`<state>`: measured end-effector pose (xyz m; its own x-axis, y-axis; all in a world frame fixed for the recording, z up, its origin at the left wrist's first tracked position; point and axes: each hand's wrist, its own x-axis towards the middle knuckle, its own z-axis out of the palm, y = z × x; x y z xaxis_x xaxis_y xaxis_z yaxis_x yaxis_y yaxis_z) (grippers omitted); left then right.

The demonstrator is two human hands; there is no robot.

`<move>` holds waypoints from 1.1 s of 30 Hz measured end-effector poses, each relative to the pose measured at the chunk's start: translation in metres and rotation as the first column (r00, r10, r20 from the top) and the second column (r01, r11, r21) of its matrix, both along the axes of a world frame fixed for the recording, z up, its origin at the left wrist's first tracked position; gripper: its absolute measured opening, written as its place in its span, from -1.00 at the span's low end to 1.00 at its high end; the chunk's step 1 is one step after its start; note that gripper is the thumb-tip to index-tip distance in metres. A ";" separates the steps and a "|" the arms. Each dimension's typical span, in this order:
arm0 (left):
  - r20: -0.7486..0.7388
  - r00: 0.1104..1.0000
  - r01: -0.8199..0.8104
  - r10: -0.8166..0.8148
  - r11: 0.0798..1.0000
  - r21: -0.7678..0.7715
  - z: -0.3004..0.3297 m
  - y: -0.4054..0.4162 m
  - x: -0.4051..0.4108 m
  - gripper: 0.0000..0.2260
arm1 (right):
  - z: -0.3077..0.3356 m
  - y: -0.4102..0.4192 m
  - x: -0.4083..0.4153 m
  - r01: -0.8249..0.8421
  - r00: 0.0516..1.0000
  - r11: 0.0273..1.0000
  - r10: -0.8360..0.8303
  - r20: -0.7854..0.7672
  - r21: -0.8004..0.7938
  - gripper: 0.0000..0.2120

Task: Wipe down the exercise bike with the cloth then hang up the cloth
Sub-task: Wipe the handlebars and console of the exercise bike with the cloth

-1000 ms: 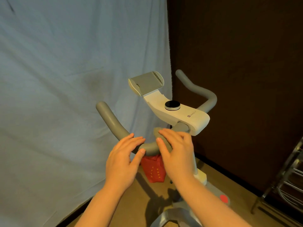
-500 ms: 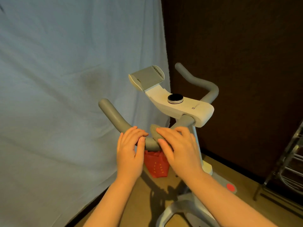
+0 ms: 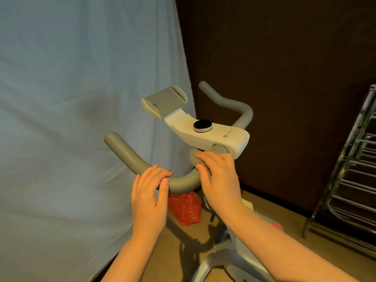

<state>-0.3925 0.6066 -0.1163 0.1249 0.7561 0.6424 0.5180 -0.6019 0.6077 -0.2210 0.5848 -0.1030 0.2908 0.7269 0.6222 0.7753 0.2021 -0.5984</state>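
The exercise bike has a white console [image 3: 213,135] with a black dial, a grey tablet holder [image 3: 164,100] and curved grey handlebars [image 3: 130,155]. My left hand [image 3: 150,192] grips the left handlebar at its bend, fingers curled over the top. My right hand [image 3: 219,178] holds a small grey cloth [image 3: 194,159] against the bar just below the console. Thumb and fingers close around the cloth, and most of it is hidden under the hand. The right handlebar [image 3: 230,102] is untouched.
A red bag with yellow dots [image 3: 185,208] sits on the floor under the handlebars. The bike's white frame [image 3: 225,261] runs down at bottom centre. A metal rack [image 3: 354,159] stands at the right. A blue sheet hangs at the left, a dark wall behind.
My right hand slid the cloth right along the bar toward the console stem. My left hand settled on the left handlebar and curled round it.
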 end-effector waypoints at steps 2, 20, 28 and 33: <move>0.000 1.000 -0.007 0.007 1.000 0.007 0.004 0.001 0.001 -0.74 | 0.000 0.007 0.023 -0.022 0.995 1.000 0.021 0.093 0.009 -0.74; -0.013 0.998 -0.070 0.069 0.996 -0.061 0.015 -0.003 0.022 -0.79 | 0.012 0.017 -0.018 0.254 0.355 0.965 -0.155 -0.922 -0.064 -0.71; -0.002 0.998 -0.065 0.065 0.997 -0.050 0.013 -0.004 0.023 -0.78 | 0.008 0.013 -0.004 0.177 0.591 0.980 -0.182 -0.786 -0.093 -0.71; 0.012 0.999 -0.046 0.047 0.998 -0.043 0.010 -0.002 0.018 -0.80 | 0.015 0.004 0.010 0.089 0.975 0.979 -0.124 -0.186 -0.183 -0.70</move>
